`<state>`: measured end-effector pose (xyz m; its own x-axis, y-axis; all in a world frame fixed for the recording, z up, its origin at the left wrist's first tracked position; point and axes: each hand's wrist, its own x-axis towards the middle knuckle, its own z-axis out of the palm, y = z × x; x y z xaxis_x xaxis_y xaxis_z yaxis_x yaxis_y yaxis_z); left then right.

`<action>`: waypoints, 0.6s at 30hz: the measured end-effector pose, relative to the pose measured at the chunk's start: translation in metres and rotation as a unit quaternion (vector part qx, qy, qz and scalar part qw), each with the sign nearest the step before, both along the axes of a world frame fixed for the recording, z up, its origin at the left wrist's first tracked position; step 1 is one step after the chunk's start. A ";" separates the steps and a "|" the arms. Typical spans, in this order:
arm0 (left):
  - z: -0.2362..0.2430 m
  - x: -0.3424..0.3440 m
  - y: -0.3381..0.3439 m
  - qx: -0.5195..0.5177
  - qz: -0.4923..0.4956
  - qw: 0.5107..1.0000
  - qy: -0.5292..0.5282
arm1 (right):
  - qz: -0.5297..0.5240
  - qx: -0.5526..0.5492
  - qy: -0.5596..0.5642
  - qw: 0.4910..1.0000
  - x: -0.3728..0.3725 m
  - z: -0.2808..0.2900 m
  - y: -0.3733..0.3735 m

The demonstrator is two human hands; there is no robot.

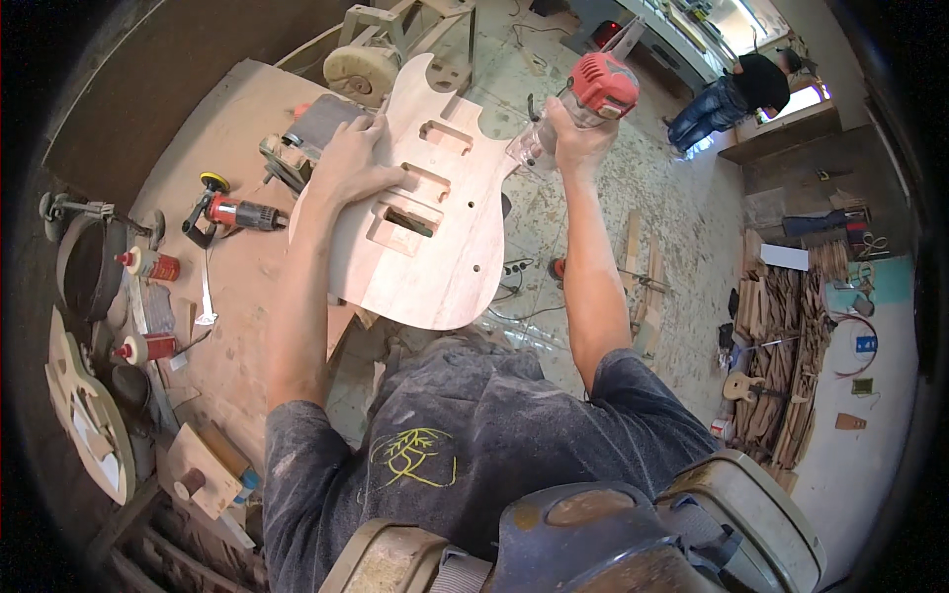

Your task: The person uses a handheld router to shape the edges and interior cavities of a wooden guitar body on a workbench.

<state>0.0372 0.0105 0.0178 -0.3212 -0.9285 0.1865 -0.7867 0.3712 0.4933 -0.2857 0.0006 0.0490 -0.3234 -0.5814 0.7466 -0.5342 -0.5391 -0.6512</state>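
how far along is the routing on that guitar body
Done: the guitar body is cut to outline, with pickup cavities already routed. In hand: left hand steadies it on the workbench; right hand holds the red router at its edge. Left: the wood is bare, unfinished.

Even daylight, window glare upper right, dark fisheye-bent rim.

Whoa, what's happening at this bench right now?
A person in a dusty grey shirt is working on an unfinished wooden guitar body that lies on a workbench and juts over its edge. The left hand lies flat on the body, beside its cut-out pockets. The right hand grips a red trim router at the body's right edge. On the bench to the left lie a red power tool and two glue bottles. Another person stands far off near the window.
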 end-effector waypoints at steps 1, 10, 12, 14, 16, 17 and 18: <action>0.001 -0.001 0.000 -0.004 0.000 1.000 -0.001 | 0.009 0.005 0.002 1.000 -0.003 -0.001 -0.002; -0.001 0.000 -0.002 0.011 0.006 1.000 -0.007 | 0.080 0.021 -0.007 0.997 -0.012 0.009 -0.011; -0.004 -0.001 -0.003 0.007 0.009 1.000 -0.009 | 0.078 0.020 -0.008 0.997 -0.016 0.007 -0.015; -0.005 -0.002 -0.004 0.004 0.012 1.000 -0.011 | 0.075 0.020 -0.007 0.997 -0.022 0.004 -0.022; -0.002 -0.002 -0.002 0.015 0.014 1.000 -0.015 | 0.086 0.017 0.030 0.996 -0.029 0.001 -0.027; -0.004 -0.002 -0.003 0.016 0.017 1.000 -0.016 | 0.089 0.018 0.028 0.995 -0.033 0.000 -0.029; -0.007 0.000 -0.003 0.005 0.017 1.000 -0.016 | 0.105 0.022 0.025 0.994 -0.033 0.002 -0.030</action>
<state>0.0369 0.0072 0.0112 -0.2960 -0.9406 0.1663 -0.8143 0.3394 0.4708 -0.3186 -0.0289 0.0515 -0.1552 -0.6647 0.7308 -0.4448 -0.6135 -0.6525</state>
